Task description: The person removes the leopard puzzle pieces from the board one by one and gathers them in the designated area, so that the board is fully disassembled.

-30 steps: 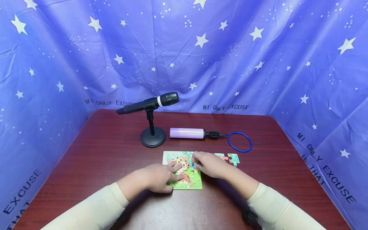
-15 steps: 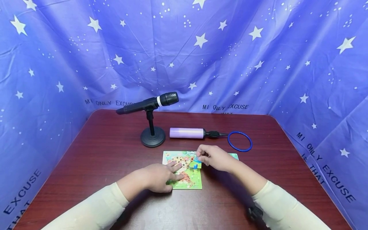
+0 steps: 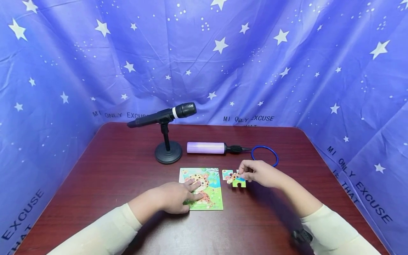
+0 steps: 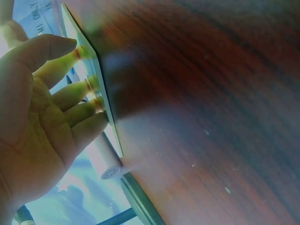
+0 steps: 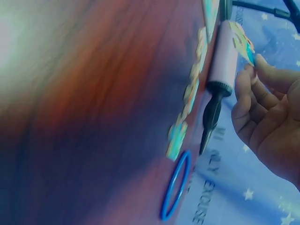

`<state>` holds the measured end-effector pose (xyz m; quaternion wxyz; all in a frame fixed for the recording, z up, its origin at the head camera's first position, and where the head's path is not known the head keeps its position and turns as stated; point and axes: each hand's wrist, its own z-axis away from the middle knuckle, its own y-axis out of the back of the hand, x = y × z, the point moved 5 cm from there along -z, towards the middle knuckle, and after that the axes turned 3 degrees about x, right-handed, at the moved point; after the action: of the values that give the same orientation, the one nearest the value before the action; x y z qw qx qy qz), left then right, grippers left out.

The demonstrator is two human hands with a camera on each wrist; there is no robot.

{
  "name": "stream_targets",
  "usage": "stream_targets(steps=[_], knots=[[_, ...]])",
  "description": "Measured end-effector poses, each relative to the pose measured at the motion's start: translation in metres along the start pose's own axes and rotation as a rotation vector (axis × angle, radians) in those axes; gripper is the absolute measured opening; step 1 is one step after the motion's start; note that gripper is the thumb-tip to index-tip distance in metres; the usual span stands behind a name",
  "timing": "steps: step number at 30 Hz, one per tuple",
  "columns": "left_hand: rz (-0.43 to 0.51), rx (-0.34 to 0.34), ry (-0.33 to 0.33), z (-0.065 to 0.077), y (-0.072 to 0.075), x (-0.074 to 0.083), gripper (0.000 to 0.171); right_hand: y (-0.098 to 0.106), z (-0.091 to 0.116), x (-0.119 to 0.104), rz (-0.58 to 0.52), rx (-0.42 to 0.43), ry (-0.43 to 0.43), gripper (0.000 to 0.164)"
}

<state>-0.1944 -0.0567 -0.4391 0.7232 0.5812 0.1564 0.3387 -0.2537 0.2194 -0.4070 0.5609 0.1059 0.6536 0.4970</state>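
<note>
- step in hand (judged): handling a single jigsaw piece [image 5: 242, 43] beside a puzzle board [image 3: 217, 198]; the board is being steadied meanwhile.
- location: the board lies on the red-brown wooden table [image 3: 248, 226], nearest the person of the objects there, with a cartoon spotted cub facing up. whether the picture is loose pieces or printed backing cannot be told.
- location: a row of loose jigsaw pieces [image 5: 189, 92] lies to the right of the board, partly hidden by the right hand in the head view.
- right hand [image 3: 264, 173]: pinches the jigsaw piece between thumb and forefinger, holding it raised above the table near the loose row. remaining fingers are bent inward. the forearm enters from the lower right.
- left hand [image 3: 174, 196]: grips nothing; fingers are extended and spread, fingertips touching the left part of the board. the forearm enters from the lower left.
- next move (judged): calls for turning the held piece until tabs and notches match, then lowering it level; keep left-hand contact light but firm, as the board could slide.
- clearance: hand pump [image 3: 205, 147] and blue ring [image 3: 265, 146] lie beyond the puzzle.
</note>
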Motion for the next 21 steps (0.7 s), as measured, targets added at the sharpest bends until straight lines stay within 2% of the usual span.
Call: stream_targets(steps=[9, 21], knots=[[0.008, 0.005, 0.002, 0.001, 0.001, 0.000, 0.059, 0.003, 0.023, 0.029, 0.016, -0.049, -0.041, 0.004], [0.012, 0.016, -0.007, 0.001, 0.000, -0.001, 0.058, 0.007, 0.040, 0.052, 0.095, -0.009, -0.066, 0.004]])
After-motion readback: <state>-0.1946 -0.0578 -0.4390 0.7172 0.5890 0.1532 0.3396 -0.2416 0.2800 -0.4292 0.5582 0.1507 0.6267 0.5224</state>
